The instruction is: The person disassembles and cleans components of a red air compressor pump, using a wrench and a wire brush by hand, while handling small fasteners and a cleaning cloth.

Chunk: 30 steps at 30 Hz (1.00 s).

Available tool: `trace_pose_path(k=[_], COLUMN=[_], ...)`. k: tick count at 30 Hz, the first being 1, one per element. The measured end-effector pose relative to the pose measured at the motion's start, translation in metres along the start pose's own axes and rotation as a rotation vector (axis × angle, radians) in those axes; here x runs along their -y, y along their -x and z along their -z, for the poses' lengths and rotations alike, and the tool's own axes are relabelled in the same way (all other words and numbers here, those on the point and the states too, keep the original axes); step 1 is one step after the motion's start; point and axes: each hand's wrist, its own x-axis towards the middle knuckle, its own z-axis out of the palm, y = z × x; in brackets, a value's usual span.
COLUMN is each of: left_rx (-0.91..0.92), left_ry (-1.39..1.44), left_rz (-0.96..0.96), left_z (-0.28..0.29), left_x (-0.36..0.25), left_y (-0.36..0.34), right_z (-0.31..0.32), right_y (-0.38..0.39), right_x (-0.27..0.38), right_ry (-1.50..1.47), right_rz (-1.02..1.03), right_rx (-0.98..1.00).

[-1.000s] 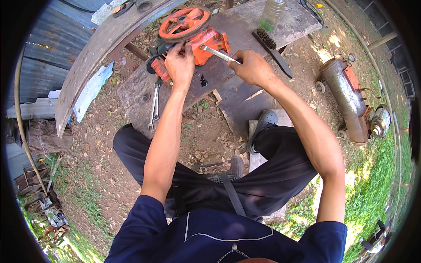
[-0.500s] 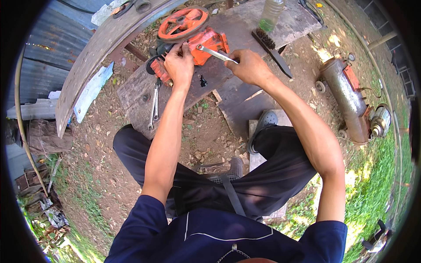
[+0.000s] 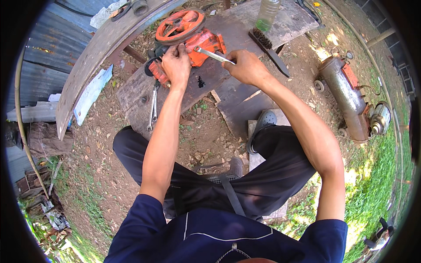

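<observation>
Here's the orange machine (image 3: 206, 42), sitting on the wooden bench (image 3: 131, 100), its spoked wheel (image 3: 189, 18) up top, and in come both hands! The left hand (image 3: 176, 68) is right up against it just under the wheel, fingers bunched narrow, though whether they pinch anything I can't tell. The right hand (image 3: 246, 67) has its fingers wrapped round one end of a wrench (image 3: 212, 54), the ring end reaching the machine's near side; whether it's seated, can't tell. Left of the hands, two more wrenches (image 3: 154, 103) lie together; over right, a brush (image 3: 268, 47) beside a bottle (image 3: 266, 16) of green liquid. Further right, on the ground, a metal tank (image 3: 345, 90).
</observation>
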Motion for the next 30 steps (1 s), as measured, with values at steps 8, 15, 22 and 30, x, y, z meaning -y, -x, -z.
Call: trace_pose_path(k=[8, 15, 22, 30], left_rx=[-0.035, 0.060, 0.004, 0.064], left_ry=[-0.051, -0.054, 0.024, -0.058], left_rz=[0.029, -0.007, 0.052, 0.041], left_z=[-0.005, 0.001, -0.002, 0.002], left_x=[-0.013, 0.002, -0.009, 0.003], left_y=[0.002, 0.000, 0.006, -0.005], right_z=[-0.001, 0.000, 0.001, 0.000], right_y=[-0.001, 0.001, 0.003, 0.001], right_x=[-0.004, -0.003, -0.004, -0.005], right_ry=[-0.002, 0.001, 0.011, 0.002], right_rz=[0.000, 0.001, 0.005, 0.000], right_rx=[-0.007, -0.006, -0.022, -0.011])
